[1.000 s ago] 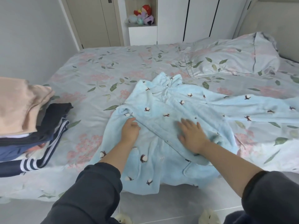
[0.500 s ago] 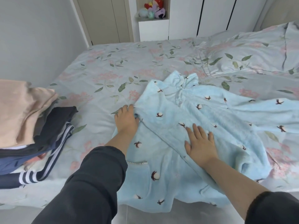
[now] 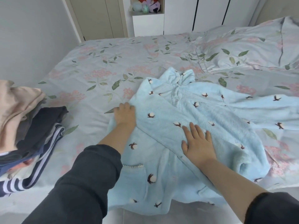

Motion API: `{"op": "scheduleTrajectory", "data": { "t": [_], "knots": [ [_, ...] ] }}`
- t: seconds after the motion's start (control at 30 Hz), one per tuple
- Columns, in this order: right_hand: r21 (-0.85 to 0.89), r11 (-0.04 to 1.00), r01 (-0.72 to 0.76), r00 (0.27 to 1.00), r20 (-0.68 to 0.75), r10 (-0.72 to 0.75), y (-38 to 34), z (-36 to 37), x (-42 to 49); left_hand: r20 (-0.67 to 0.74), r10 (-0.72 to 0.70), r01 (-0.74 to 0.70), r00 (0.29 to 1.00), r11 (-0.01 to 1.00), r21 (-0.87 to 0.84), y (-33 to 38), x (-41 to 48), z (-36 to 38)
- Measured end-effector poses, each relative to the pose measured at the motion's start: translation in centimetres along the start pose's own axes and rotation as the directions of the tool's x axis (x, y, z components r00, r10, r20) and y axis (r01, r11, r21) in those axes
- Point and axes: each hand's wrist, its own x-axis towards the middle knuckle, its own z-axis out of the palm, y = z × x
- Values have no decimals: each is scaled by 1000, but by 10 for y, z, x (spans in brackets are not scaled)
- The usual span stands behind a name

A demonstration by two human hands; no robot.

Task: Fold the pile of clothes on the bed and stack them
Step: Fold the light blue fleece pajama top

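Note:
A light blue fleece pajama top point(image 3: 186, 120) with small cotton-flower prints lies spread on the floral bed point(image 3: 100, 65), its hem hanging over the near edge. One sleeve stretches out to the right. My left hand point(image 3: 125, 113) rests at the garment's left edge, its fingers over the folded-in fabric. My right hand point(image 3: 198, 143) lies flat with fingers spread on the middle of the top. A stack of folded clothes point(image 3: 24, 126), beige on top with dark and striped pieces below, sits at the left edge of the bed.
A floral pillow point(image 3: 252, 47) lies at the far right of the bed. Beyond the bed stand wardrobe doors point(image 3: 208, 13) and a white cabinet point(image 3: 147, 23) with plush toys above it. A grey wall runs along the left.
My left hand slid up and left along the top's left edge. My right hand stayed flat on the middle of the garment. The camera tilted closer.

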Motion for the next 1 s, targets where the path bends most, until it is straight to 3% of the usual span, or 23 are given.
{"op": "scheduleTrajectory", "data": {
  "t": [0.1, 0.2, 0.37, 0.5, 0.6, 0.7, 0.77, 0.83, 0.9, 1.0],
  "knots": [
    [3, 1000, -1, 1000, 7, 1, -2, -3, 0, -136, 211, -244, 968, 917, -314, 54, -34, -4],
    [44, 999, 1, 1000, 15, -2, -2, -8, -2, -74, 217, -224, 973, 834, -504, 107, -81, -4],
    [97, 995, 34, 998, -53, -28, 21, -15, -25, 8, 210, -181, 978, 859, -480, 109, -100, 11],
    [94, 965, -247, 958, -125, 257, 75, -19, -64, 80, 257, -198, 963, 878, -437, 104, -97, 10],
    [44, 928, -371, 928, -16, 372, 90, -22, -70, 124, 265, -219, 956, 929, -299, 106, -97, 4],
    [39, 961, -274, 960, -44, 275, 82, -32, -60, 42, 307, -298, 951, 943, -144, 109, -96, -6],
    [57, 998, -2, 993, -120, 9, 76, -35, -62, 2, 442, -439, 897, 892, -112, 114, -97, -14],
    [-4, 983, 185, 982, -34, -185, 76, -32, -65, 65, 524, -508, 849, 844, -172, 122, -99, -20],
    [15, 995, 103, 993, 48, -104, 83, -32, -57, 140, 478, -432, 867, 861, -267, 132, -100, -27],
    [41, 995, -95, 995, -29, 97, 101, -38, -42, 156, 378, -322, 913, 900, -294, 152, -102, -32]
  ]
}}
